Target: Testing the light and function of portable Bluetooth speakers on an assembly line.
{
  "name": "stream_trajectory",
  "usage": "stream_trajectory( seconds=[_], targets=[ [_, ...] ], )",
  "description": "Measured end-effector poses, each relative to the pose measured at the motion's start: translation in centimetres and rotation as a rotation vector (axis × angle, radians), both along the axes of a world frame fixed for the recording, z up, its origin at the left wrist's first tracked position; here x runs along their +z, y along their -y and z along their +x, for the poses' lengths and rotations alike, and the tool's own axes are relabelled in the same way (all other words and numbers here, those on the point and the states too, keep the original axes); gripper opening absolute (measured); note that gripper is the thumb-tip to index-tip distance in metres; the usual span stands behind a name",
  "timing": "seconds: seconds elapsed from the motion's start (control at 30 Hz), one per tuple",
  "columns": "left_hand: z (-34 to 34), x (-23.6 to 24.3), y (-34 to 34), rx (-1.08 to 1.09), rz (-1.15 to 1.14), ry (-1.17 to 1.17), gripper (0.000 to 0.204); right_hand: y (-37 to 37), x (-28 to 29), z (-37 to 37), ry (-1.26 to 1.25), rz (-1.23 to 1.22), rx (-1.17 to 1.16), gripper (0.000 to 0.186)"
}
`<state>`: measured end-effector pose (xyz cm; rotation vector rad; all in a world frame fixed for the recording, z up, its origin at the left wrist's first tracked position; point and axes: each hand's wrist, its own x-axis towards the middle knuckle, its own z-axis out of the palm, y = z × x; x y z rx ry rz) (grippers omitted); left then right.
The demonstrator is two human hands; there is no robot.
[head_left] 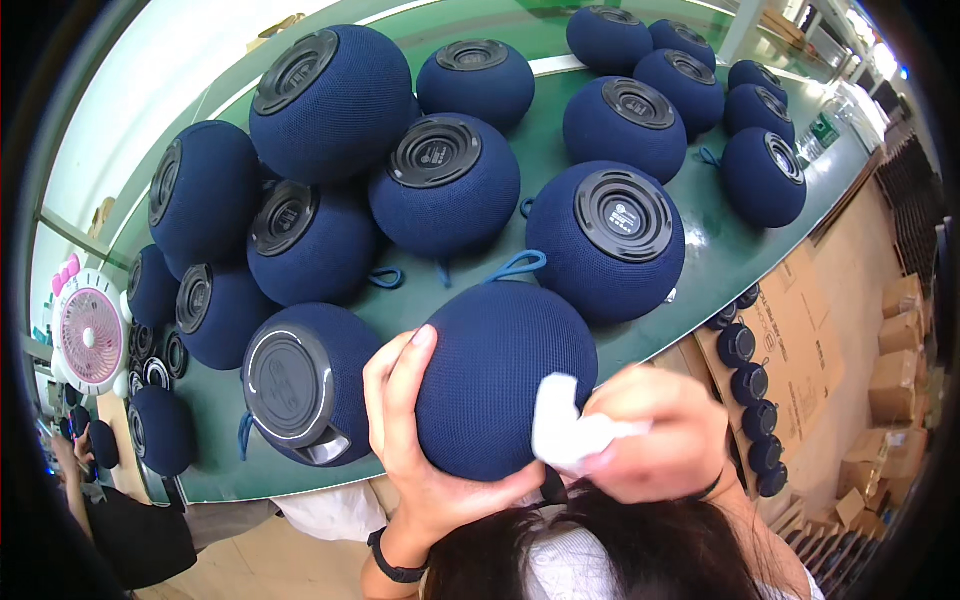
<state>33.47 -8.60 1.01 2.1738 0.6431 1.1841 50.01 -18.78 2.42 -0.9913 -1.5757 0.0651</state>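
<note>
My left hand (410, 420) is wrapped round the side of a round navy fabric-covered speaker (490, 370) at the table's near edge. A light blue cord loop (517, 265) sticks out at its far side. My right hand (660, 435), smeared by motion, grips a crumpled white cloth (565, 425) against or close by the speaker's right side; whether it touches cannot be told. Just left of my left hand lies another navy speaker (355, 340), its glossy dark grey end cap (288, 385) facing me. Beyond sits a speaker (560, 240) with its black ring base up.
More navy speakers (440, 205) crowd the green table (400, 300), some stacked at the left. A pink and white fan (90, 335) stands far left, a plastic bottle (825, 125) far right. Dark round parts (750, 385) line cardboard at the right. Another person (130, 535) works lower left.
</note>
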Motion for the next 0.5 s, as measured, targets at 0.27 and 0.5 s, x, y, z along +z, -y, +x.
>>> stream_trajectory(
  seconds=[0.27,0.5],
  targets=[
    [-0.7,-1.1,-0.8,-0.022,0.043,-0.067,0.101,0.6,-2.0,1.4,0.184,-0.128,-0.395,0.024],
    [-0.6,-1.1,-0.8,-0.040,0.012,-0.074,0.104,1.0,-0.5,0.8,0.094,0.026,-0.396,0.026]
  ],
)
